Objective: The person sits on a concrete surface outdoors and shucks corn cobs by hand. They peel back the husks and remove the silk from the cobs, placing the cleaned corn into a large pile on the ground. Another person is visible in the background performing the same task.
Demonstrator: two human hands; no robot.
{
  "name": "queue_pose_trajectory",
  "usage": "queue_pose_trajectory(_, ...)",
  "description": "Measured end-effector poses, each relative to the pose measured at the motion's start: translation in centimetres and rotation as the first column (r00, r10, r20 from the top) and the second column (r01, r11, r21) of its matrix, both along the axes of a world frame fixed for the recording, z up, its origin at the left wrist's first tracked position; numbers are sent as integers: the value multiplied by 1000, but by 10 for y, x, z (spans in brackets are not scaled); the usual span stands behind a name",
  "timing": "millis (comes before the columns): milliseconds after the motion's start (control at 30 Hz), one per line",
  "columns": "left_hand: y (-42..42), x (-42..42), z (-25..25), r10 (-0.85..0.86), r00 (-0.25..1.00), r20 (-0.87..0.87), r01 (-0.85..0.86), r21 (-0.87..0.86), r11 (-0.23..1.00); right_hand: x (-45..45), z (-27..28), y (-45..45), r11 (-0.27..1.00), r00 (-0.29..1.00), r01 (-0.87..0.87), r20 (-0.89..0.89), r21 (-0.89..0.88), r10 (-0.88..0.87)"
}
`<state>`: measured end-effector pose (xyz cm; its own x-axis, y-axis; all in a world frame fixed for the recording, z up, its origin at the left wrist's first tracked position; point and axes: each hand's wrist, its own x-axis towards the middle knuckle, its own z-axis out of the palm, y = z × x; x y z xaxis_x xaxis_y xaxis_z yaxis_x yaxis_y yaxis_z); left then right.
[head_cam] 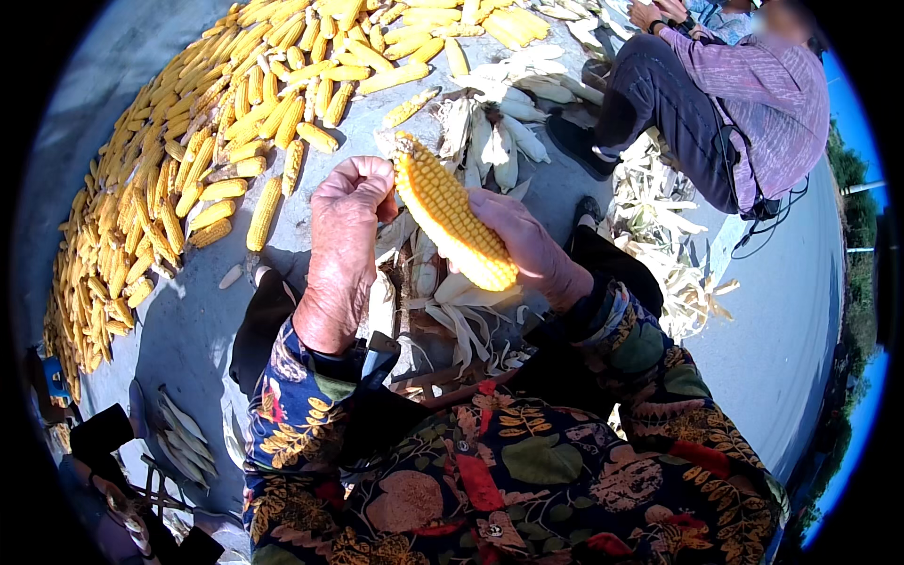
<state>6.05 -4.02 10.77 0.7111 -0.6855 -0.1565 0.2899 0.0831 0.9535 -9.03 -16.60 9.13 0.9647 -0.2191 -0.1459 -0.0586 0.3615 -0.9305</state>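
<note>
A husked ear of yellow corn (452, 212) is held up in front of me, tilted, its tip end at the upper left. My right hand (519, 244) grips its lower part, the thumb lying along the kernels. At the upper end, my left hand (359, 194) has thumb and fingertips pinched together close against the ear; whether something thin is between them I cannot tell. Below the ear, unhusked corn ears (382, 304) and loose dry husks (462, 318) lie on the ground between my legs.
A large heap of husked corn (148, 191) spreads across the left and top. Unhusked ears (505, 141) lie ahead. At the upper right sits a person (756, 106) beside a pile of husks (653, 212). More unhusked ears (185, 441) and another person's legs (106, 431) are at the lower left.
</note>
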Motion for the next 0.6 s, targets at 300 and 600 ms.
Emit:
queue_pose_trajectory(300, -2, -2, 3, -1, 998, 56, -1, 41, 999, 1, 6, 2, 1000, 1000, 4, 21, 19, -5)
queue_pose_trajectory(600, -3, -9, 10, 38, 998, 40, -40, 30, 999, 3, 5, 5, 998, 999, 29, 17, 53, -30)
